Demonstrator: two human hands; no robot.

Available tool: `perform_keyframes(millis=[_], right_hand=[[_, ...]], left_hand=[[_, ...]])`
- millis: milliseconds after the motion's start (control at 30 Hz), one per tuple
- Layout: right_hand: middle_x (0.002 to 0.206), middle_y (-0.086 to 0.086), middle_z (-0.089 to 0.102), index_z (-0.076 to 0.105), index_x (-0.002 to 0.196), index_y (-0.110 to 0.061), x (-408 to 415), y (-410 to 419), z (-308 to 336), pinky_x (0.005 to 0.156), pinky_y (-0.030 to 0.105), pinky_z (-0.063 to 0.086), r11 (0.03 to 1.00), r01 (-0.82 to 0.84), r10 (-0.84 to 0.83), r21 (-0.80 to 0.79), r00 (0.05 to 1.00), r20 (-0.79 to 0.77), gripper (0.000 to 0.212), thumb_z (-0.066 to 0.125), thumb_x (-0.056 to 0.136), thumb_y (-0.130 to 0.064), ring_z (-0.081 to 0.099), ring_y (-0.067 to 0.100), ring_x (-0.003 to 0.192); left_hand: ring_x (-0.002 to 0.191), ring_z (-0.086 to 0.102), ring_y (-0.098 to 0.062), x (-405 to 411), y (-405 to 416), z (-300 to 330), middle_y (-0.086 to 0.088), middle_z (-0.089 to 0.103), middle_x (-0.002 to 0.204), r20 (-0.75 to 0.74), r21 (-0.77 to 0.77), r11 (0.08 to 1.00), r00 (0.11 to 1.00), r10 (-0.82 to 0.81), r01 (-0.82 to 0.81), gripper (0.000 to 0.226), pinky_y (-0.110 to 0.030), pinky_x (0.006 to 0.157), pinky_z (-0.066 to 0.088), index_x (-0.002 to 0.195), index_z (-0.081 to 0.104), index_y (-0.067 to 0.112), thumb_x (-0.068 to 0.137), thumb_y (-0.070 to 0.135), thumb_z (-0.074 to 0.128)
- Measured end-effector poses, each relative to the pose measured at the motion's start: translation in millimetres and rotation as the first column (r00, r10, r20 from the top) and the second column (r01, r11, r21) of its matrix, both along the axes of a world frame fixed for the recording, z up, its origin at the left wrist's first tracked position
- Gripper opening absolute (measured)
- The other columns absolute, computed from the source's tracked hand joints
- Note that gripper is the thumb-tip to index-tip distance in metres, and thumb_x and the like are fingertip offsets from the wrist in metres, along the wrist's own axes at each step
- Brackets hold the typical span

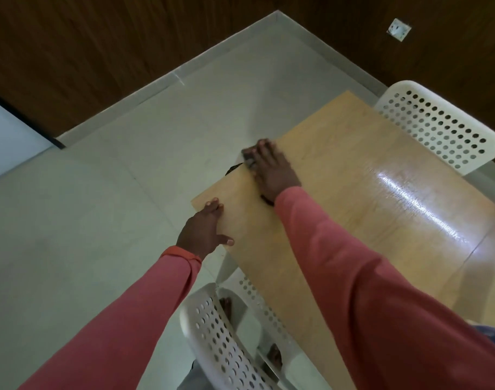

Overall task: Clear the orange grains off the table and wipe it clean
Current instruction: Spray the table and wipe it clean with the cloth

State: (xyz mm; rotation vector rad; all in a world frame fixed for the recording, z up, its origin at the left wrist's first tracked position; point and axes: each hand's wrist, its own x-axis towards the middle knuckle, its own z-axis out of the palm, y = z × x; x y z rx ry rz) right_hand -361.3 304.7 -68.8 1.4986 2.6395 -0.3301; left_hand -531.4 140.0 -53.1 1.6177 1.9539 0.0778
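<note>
The right hand [271, 167] lies flat, fingers straight, pressing a small grey cloth [249, 159] against the surface [353, 192] at its left edge, a little above the middle of the frame; the grip is a press rather than a clench, and only a corner of the cloth shows past the fingertips. The left hand [205, 232] is relaxed and holds nothing, its fingertips touching the near left corner of the surface and its thumb spread along the edge, apparently steadying the body. No orange grains can be made out anywhere on the wood, so the clearing step looks done and the work in hand appears to be the wipe. The cloth sits right at the edge, partly over it, so the unwiped or remaining ground lies to the right and lower right of the grip, along the long axis of the surface, which runs from the lower middle of the frame up toward the upper right. A bright glare band [415, 198] crosses the wood at right of centre; whether it marks wetness cannot be told. The right hand is the one on the cloth and the nearer to that stretch, so the next stroke probably pulls back along that axis toward the body. A dark object [235, 168] shows just below the edge beside the cloth, too hidden to identify. A white perforated chair [443, 130] stands at the upper right, another chair [212, 333] at the bottom centre, and pale floor [100, 192] fills the left.
</note>
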Motion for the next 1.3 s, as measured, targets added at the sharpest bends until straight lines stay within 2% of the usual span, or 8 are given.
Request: perform_keyframes(millis=[167, 300, 433, 600, 733, 867, 1033, 1300], right_hand=[[0.168, 0.007, 0.007, 0.020, 0.160, -0.016, 61.6, -119.6, -9.9, 0.126, 0.042, 0.009, 0.983, -0.183, 0.181, -0.010, 0.978, -0.103, 0.061, 0.017, 0.105, -0.043, 0.000, 0.026, 0.156], [0.163, 0.018, 0.023, 0.031, 0.155, -0.007, 125.6, -79.5, -9.9, 0.121, 0.051, 0.025, 0.996, 0.084, -0.081, 0.040, 0.994, -0.076, 0.061, 0.026, 0.104, -0.040, 0.016, 0.037, 0.152], [0.168, 0.013, 0.002, 0.013, 0.160, -0.012, 83.2, 16.3, 0.1, 0.125, 0.045, 0.004, 0.929, 0.370, -0.370, 0.016, 0.929, 0.024, 0.064, 0.021, 0.105, -0.042, -0.004, 0.033, 0.154], [0.168, 0.008, -0.005, 0.005, 0.161, -0.016, -4.2, -38.8, -4.4, 0.126, 0.041, -0.001, 1.000, 0.003, -0.003, -0.020, 1.000, -0.004, 0.061, 0.019, 0.106, -0.039, -0.010, 0.027, 0.155], [0.169, 0.004, 0.002, 0.015, 0.161, -0.018, 42.6, -139.8, -7.0, 0.126, 0.041, 0.006, 0.972, -0.235, 0.232, -0.021, 0.969, -0.090, 0.060, 0.017, 0.106, -0.042, -0.004, 0.025, 0.155], [0.167, 0.008, 0.013, 0.026, 0.158, -0.013, 112.7, -124.0, -7.2, 0.122, 0.049, 0.023, 0.996, -0.084, 0.084, 0.000, 0.995, -0.051, 0.062, 0.023, 0.104, -0.043, 0.006, 0.029, 0.155], [0.168, 0.007, 0.002, 0.013, 0.161, -0.018, 39.8, -42.0, 4.3, 0.125, 0.044, 0.005, 0.996, 0.088, -0.088, -0.015, 0.996, 0.022, 0.076, 0.004, 0.094, -0.052, -0.006, 0.029, 0.155], [0.168, 0.005, 0.005, 0.018, 0.160, -0.018, 7.6, -131.1, -8.9, 0.126, 0.041, 0.005, 0.814, -0.581, 0.581, 0.010, 0.814, 0.001, 0.060, 0.020, 0.105, -0.042, -0.002, 0.027, 0.155]], left_hand=[[0.148, 0.017, -0.013, -0.6, 1.2, -1.4, 0.003, 0.016, 0.161, 0.016, 0.003, 1.000, 1.000, 0.000, 0.000, 0.097, -0.033, 0.118, 0.023, 0.150, 0.032, 0.014, 0.072, 0.043, 0.081], [0.148, 0.015, -0.012, 0.9, 1.2, -1.9, 0.004, 0.015, 0.161, 0.031, 0.010, 1.000, 0.999, 0.020, -0.020, 0.095, -0.032, 0.118, 0.022, 0.151, 0.031, 0.015, 0.073, 0.040, 0.080], [0.148, 0.015, -0.013, 0.9, 1.8, -1.0, 0.003, 0.015, 0.161, 0.011, 0.005, 1.000, 1.000, 0.015, -0.015, 0.097, -0.032, 0.119, 0.022, 0.151, 0.029, 0.014, 0.073, 0.041, 0.080], [0.147, 0.018, -0.013, -2.5, 0.5, -1.2, 0.005, 0.018, 0.160, 0.027, 0.025, 1.000, 1.000, 0.010, -0.011, 0.098, -0.032, 0.117, 0.023, 0.150, 0.033, 0.015, 0.070, 0.044, 0.081], [0.146, 0.020, -0.009, -3.2, -13.0, -1.9, 0.006, 0.024, 0.159, 0.074, 0.082, 0.995, 0.996, 0.052, -0.058, 0.089, -0.027, 0.115, 0.022, 0.147, 0.040, 0.015, 0.073, 0.048, 0.078], [0.143, 0.027, -0.003, 10.5, -43.0, -12.5, 0.011, 0.036, 0.153, 0.060, 0.201, 0.968, 0.988, 0.143, -0.152, 0.063, -0.023, 0.110, 0.030, 0.138, 0.053, 0.017, 0.085, 0.048, 0.067], [0.140, 0.033, -0.003, 35.0, -79.0, -20.8, 0.012, 0.042, 0.149, 0.070, 0.270, 0.945, 0.983, 0.171, -0.183, 0.042, -0.029, 0.106, 0.042, 0.131, 0.061, 0.018, 0.094, 0.038, 0.059], [0.120, 0.059, -0.013, 63.7, -115.4, -21.9, 0.000, 0.063, 0.131, 0.047, 0.381, 0.920, 0.995, 0.083, -0.094, 0.033, -0.033, 0.077, 0.059, 0.117, 0.070, 0.014, 0.084, 0.013, 0.071]])
